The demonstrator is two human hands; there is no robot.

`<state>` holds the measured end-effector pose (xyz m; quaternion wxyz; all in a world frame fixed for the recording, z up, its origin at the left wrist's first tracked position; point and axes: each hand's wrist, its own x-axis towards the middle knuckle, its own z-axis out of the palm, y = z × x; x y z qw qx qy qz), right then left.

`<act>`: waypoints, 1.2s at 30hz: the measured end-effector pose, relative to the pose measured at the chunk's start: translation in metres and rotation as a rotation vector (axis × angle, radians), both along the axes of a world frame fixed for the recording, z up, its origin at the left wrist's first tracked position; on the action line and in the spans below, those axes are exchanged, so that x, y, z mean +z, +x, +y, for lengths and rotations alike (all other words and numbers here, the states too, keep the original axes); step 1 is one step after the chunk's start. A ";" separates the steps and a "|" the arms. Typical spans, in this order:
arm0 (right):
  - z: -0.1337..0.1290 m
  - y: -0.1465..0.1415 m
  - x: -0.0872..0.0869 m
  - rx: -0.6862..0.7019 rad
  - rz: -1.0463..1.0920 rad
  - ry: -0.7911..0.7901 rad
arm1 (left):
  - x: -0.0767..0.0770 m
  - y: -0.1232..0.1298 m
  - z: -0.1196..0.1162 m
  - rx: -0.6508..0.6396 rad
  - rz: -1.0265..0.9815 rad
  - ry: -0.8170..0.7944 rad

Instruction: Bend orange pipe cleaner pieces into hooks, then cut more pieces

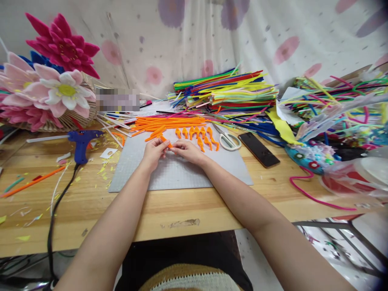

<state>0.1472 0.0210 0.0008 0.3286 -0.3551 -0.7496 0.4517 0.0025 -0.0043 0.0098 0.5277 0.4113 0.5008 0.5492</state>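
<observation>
Over the grey cutting mat (178,178), my left hand (154,152) and my right hand (188,152) meet with an orange pipe cleaner piece (165,141) pinched between them. Fingers of both hands are closed on it, and they partly hide its shape. Just beyond my right hand lie several small twisted orange pipe cleaner pieces (200,132) in loose rows. A few cut orange lengths (156,132) rest behind my left hand. Farther back, a bunch of long orange pipe cleaners (169,123) stretches across the mat's far edge.
Scissors with pale handles (229,141) and a dark phone (259,149) lie to the right. A blue glue gun (80,145) with a black cord stands left. Coloured pipe cleaner bundles (224,91) are piled at the back. Fuzzy flowers (65,52) fill the far left; a clear plastic tub (354,178) sits right.
</observation>
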 end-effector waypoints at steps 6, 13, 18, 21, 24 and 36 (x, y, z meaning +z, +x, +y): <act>0.000 -0.005 -0.006 -0.072 0.163 0.002 | 0.003 0.005 0.001 -0.010 -0.151 -0.072; -0.004 0.001 0.001 -0.022 0.193 0.023 | 0.006 0.002 -0.001 -0.181 -0.202 -0.262; 0.003 0.006 -0.002 -0.001 0.153 -0.066 | 0.004 0.004 -0.001 -0.099 -0.185 -0.168; 0.008 0.010 -0.005 0.045 0.100 -0.079 | 0.002 0.006 0.000 0.011 -0.119 -0.080; 0.009 0.013 -0.005 0.080 0.071 -0.021 | -0.001 0.008 0.001 0.042 -0.020 -0.049; 0.006 0.014 -0.002 0.136 0.089 0.018 | -0.004 0.003 0.004 0.031 -0.008 0.008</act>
